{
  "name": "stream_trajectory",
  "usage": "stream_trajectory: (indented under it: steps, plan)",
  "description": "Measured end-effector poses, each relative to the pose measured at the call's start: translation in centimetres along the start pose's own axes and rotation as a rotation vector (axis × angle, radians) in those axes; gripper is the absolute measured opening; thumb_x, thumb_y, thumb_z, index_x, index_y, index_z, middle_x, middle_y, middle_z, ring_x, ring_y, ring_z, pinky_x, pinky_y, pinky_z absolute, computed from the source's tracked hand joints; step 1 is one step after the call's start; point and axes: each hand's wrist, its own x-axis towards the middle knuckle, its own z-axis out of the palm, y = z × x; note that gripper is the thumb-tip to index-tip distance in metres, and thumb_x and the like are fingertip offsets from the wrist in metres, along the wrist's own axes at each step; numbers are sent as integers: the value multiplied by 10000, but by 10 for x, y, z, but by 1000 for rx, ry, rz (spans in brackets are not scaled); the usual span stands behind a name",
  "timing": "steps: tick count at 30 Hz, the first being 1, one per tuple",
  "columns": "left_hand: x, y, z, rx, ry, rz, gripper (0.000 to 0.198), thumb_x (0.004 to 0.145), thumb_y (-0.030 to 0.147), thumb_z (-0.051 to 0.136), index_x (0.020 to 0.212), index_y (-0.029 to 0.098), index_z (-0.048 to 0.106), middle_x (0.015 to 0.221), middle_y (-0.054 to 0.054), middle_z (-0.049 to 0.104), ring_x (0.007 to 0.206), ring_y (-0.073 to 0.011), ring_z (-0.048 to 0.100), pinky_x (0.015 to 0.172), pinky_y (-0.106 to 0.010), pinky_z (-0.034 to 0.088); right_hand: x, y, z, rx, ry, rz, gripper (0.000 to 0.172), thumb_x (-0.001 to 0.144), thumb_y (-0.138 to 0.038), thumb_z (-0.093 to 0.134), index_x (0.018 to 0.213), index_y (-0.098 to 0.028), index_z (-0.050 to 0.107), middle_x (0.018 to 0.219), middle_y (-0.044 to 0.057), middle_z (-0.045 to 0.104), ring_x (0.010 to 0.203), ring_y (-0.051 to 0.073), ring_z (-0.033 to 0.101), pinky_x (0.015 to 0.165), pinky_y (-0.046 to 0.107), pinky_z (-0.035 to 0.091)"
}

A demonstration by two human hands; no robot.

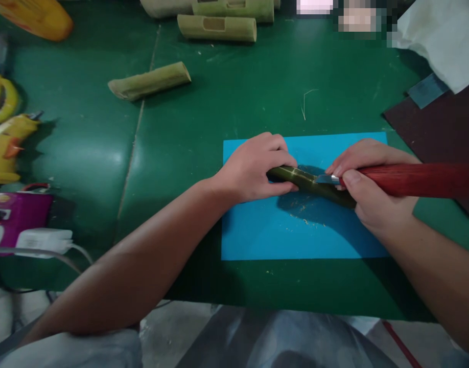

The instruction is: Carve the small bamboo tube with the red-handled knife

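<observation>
A dark green piece of bamboo [307, 182] lies slantwise over a blue sheet [250, 240], with pale lines scored in its skin. My left hand [259, 166] is closed round its left end. In my right hand [380, 191] is a carving knife [422, 180] with a thick red handle; its short metal blade meets the bamboo near the scored lines. The right end of the bamboo runs up to my right hand's fingers. Small pale shavings are scattered on the sheet below the bamboo.
Cut bamboo tubes [217, 28] lie at the back, and a slanted one [150, 82] sits nearer. At left are a yellow tool [12, 145], yellow-handled scissors [2, 99], a purple box [22, 217] and a white plug [43, 241]. A dark board [441, 122] and white cloth [445, 38] are right.
</observation>
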Motion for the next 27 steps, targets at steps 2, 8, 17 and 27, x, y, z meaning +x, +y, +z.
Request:
stream_trajectory:
  steps: [2,8,17,27]
  plan:
    - [0,0,0,6,-7,-8,235,987,428,852,1128,240,862,1120,-79,797,1011,-250,716,910,-408,550,0,0,0,-10,6,-3,146,967,-207,822,895,-334,838,828,-12,805,736,240,755,666,430,639]
    - [1,1,-1,2,-17,-12,235,994,435,848,1122,239,864,1129,-82,799,1020,-255,725,920,-413,552,4,-4,2,-60,-44,-43,122,970,-211,850,905,-313,834,874,0,835,757,228,767,730,427,651]
    - [1,1,-1,6,-9,-5,231,1003,431,831,1122,236,865,1118,-80,799,1007,-247,719,903,-403,543,1,3,-2,-15,-23,-51,128,980,-210,852,927,-326,848,841,15,813,740,259,768,671,443,645]
    - [1,2,-2,14,-11,-3,236,995,439,848,1114,235,861,1123,-80,797,1015,-252,729,920,-412,557,6,0,0,-50,-61,-43,141,1006,-252,827,933,-371,843,862,-2,834,755,258,788,698,455,682]
